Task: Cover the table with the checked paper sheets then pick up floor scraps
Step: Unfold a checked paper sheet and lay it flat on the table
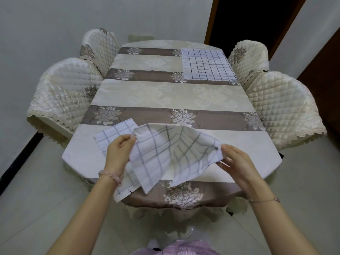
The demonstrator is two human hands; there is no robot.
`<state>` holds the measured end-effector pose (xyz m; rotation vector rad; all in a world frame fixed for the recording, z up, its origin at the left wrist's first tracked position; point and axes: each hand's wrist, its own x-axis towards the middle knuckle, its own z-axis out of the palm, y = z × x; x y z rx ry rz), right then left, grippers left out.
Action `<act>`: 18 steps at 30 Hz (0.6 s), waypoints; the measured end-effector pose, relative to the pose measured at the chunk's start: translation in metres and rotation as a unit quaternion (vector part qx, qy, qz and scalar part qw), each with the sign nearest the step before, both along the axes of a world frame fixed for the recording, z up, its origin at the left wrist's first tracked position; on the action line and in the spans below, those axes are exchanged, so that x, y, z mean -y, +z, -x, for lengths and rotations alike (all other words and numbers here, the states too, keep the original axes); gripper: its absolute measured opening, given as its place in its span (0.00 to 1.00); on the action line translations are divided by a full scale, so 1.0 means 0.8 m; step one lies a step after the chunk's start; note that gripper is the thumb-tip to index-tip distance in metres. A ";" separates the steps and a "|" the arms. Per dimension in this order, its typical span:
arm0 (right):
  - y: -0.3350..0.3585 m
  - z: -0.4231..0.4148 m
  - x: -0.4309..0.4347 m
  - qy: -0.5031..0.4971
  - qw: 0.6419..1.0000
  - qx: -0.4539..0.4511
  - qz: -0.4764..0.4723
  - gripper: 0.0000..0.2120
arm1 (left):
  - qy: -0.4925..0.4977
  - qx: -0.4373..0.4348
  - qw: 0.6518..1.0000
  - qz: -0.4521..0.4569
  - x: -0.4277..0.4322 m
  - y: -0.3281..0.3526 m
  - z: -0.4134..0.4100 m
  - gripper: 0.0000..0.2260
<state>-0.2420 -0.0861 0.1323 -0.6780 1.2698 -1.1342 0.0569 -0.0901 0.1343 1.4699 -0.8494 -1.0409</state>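
Desk [165, 96] carried a patterned cloth, with quilted chairs [68, 92] along both sides. Far sheet [207, 64] lay flat at the far right corner. Near sheet [115, 134] lay at the near left, its lower end hanging over the near edge. Held sheet [165, 153] was up off the cloth above the near end, between both hands and partly over the near sheet.

Left hand [119, 150]: fingers pinched narrow on the held sheet's left corner. Right hand [237, 162]: fingers closed on the right corner, with the thumb's place hard to make out.

Handling, judged:
- The sheet looked very light, thin and limp. It arched and creased between the two grips, and its grid showed grey through the paper.
- It probably creases and tears easily, and may slide on the smooth cloth.
- It seemed best taken at two corners, kept gently taut, lowered flat, then smoothed outward with open palms.
- A single grip at mid-edge would likely let it fold on itself.
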 end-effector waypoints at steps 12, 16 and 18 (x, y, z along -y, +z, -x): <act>0.017 0.033 0.070 -0.011 0.991 -0.131 0.036 0.05 | -0.029 0.109 0.993 0.022 0.082 0.018 -0.029 0.03; 0.004 0.042 0.091 -0.032 0.981 -0.187 0.048 0.06 | -0.033 0.131 0.991 -0.006 0.097 0.009 -0.022 0.06; -0.013 0.044 0.097 -0.032 0.979 -0.199 0.032 0.06 | -0.039 0.131 0.990 -0.047 0.100 -0.008 -0.019 0.05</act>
